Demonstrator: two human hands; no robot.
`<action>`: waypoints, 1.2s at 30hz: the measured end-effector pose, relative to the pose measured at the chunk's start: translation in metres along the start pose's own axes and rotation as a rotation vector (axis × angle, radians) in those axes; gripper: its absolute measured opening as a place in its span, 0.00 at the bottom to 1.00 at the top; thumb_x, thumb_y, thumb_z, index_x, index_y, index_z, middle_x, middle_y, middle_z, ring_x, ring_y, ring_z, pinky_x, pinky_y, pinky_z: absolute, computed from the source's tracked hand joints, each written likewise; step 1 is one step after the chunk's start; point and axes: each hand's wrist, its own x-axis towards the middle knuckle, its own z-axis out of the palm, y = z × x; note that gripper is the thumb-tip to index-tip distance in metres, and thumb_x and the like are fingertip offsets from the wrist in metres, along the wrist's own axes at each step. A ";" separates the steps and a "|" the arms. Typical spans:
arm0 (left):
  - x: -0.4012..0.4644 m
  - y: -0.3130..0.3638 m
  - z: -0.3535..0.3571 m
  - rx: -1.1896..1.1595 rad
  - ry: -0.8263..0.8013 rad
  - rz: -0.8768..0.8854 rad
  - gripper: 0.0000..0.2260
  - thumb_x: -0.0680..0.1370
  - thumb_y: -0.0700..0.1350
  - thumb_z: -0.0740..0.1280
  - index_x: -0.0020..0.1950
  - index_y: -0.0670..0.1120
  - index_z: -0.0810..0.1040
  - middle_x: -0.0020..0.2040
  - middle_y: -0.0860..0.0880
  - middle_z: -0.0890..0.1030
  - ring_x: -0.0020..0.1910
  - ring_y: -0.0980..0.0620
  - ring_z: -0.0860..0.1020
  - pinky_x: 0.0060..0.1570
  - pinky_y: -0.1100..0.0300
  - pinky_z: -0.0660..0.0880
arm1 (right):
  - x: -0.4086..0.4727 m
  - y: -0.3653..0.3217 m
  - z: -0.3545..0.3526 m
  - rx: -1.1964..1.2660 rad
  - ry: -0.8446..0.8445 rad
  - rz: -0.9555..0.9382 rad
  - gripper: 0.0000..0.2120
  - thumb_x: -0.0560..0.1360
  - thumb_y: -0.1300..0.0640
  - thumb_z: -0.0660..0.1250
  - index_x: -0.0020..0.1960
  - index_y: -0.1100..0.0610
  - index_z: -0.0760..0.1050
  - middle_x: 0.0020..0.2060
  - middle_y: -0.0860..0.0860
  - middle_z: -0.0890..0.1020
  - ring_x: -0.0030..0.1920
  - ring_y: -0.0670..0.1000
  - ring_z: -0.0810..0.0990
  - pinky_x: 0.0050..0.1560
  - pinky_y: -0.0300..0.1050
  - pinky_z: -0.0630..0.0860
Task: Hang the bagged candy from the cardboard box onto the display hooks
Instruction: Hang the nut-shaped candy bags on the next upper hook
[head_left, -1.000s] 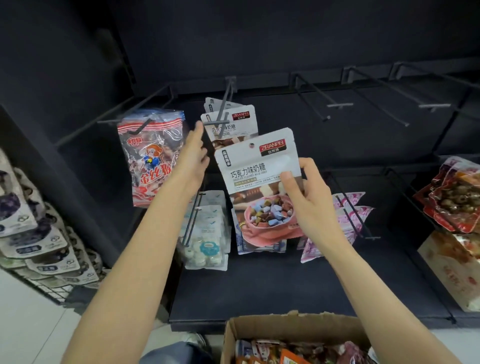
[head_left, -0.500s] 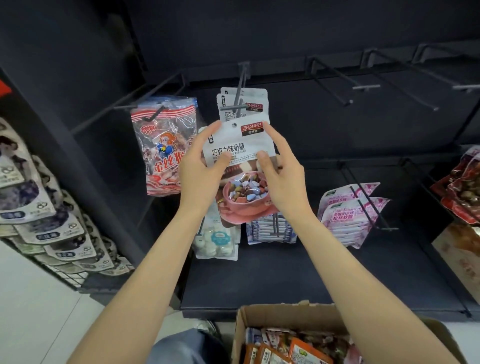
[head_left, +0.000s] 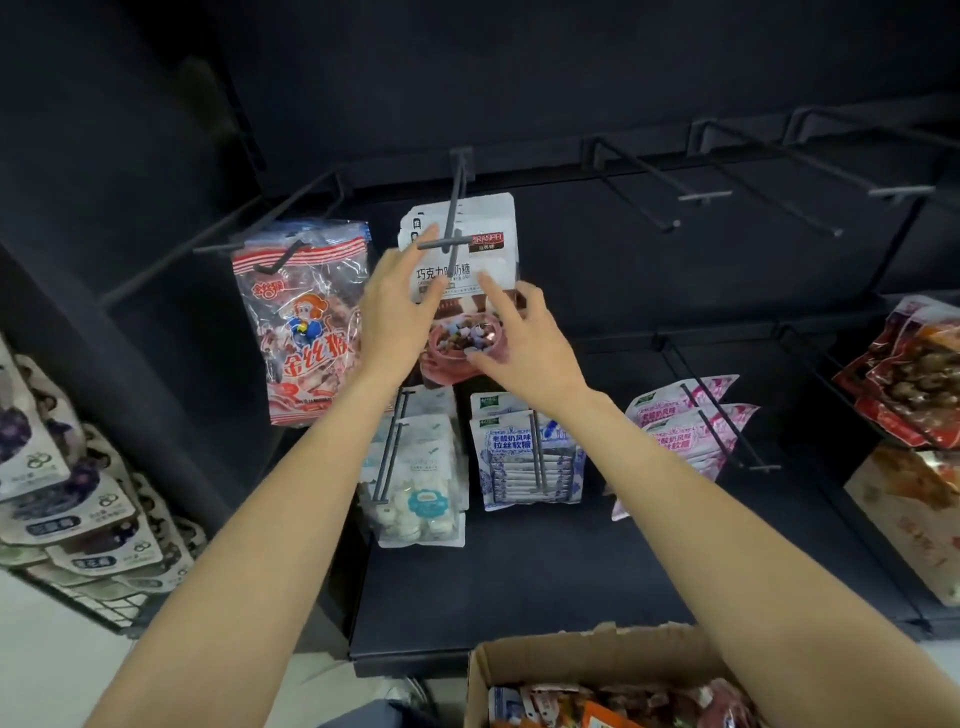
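We find the chocolate milk candy bag (head_left: 467, 270) seemingly threaded on the display hook (head_left: 451, 228). Left hand (head_left: 397, 306) and right hand (head_left: 519, 343) are spread, fingertips touching it. The cardboard box (head_left: 587, 670) holds more bags — much left.

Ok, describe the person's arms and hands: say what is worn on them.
Both forearms are bare from the bottom edge of the picture up to the wrists: no sleeves show. The left hand and the right hand wear no gloves. No watch, bracelet or ring shows on the visible sides.
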 end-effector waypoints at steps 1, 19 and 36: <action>0.005 -0.001 0.005 0.037 0.004 -0.011 0.17 0.78 0.45 0.67 0.67 0.46 0.73 0.58 0.48 0.75 0.55 0.59 0.69 0.56 0.66 0.65 | 0.004 0.000 -0.001 -0.023 -0.017 0.033 0.37 0.75 0.49 0.67 0.78 0.47 0.51 0.73 0.57 0.55 0.67 0.62 0.65 0.55 0.54 0.76; -0.312 -0.041 0.049 -0.055 -0.396 -0.206 0.11 0.78 0.47 0.62 0.58 0.52 0.77 0.42 0.54 0.80 0.42 0.53 0.77 0.45 0.51 0.75 | -0.280 0.107 0.022 -0.170 -0.139 0.037 0.12 0.75 0.52 0.59 0.49 0.54 0.79 0.33 0.49 0.81 0.31 0.54 0.80 0.27 0.43 0.74; -0.431 -0.109 0.072 0.373 -0.769 -0.828 0.17 0.77 0.39 0.63 0.66 0.43 0.70 0.59 0.40 0.78 0.55 0.38 0.77 0.53 0.47 0.73 | -0.398 0.151 0.205 -0.040 -1.144 0.298 0.46 0.72 0.50 0.72 0.78 0.51 0.45 0.76 0.53 0.53 0.76 0.56 0.52 0.74 0.56 0.56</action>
